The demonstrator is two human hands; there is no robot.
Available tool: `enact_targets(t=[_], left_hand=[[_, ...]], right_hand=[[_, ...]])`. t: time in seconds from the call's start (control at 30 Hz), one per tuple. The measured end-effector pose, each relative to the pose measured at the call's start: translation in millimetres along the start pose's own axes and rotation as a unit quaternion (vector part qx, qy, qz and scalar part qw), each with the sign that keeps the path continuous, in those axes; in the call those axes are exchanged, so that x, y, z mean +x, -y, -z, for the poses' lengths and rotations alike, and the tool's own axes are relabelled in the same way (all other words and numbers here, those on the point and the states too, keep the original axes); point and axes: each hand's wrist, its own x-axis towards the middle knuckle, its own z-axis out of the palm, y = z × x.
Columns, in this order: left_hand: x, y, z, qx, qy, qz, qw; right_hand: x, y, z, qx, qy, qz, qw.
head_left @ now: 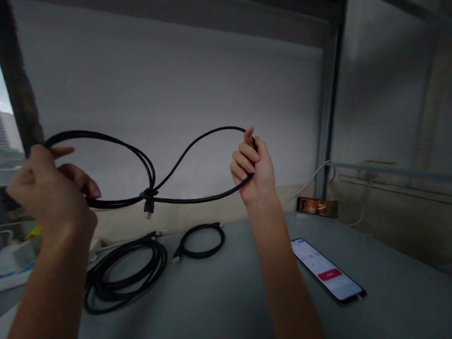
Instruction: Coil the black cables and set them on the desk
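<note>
A black cable (197, 200) is stretched in the air between my hands in a figure-eight shape. Its strands cross at a knot in the middle, where a connector plug (149, 209) hangs down. On the left, my left hand (50, 182) is closed around the doubled loop. My right hand (254, 168) has its fingers curled round the single-strand loop at the right. Below, on the grey table (224, 299), lie a larger coiled black cable (161, 265) and a smaller coiled black cable (205, 255) with plugs at its ends.
A phone (328, 272) with a lit screen lies at the right of the table. Behind it, a second dark device (315, 206) leans near the metal post. A white power strip (12, 256) and white cords are at the left. A pale panel (192, 81) stands behind.
</note>
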Motion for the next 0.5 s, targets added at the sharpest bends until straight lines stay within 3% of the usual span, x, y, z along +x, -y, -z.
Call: enact_targets(t=[0.07, 0.13, 0.3, 0.5], left_hand=[[3.4, 8.3, 2.8, 0.055, 0.021, -0.088, 0.994], [6.3, 14.1, 4.8, 0.08, 0.028, -0.114, 0.99], [11.2, 17.2, 5.0, 0.045, 0.01, 0.0, 0.999], [7.2, 25.6, 2.8, 0.08, -0.051, -0.016, 0.995]], right_hand=[[1.4, 2.7, 3.4, -0.018, 0.026, -0.002, 1.0], [1.9, 7.0, 6.3, -0.04, 0.052, -0.005, 0.998], [-1.4, 20.7, 8.8, -0.078, 0.087, -0.008, 0.993], [-3.6, 25.0, 12.5, -0.067, 0.102, -0.006, 0.992]])
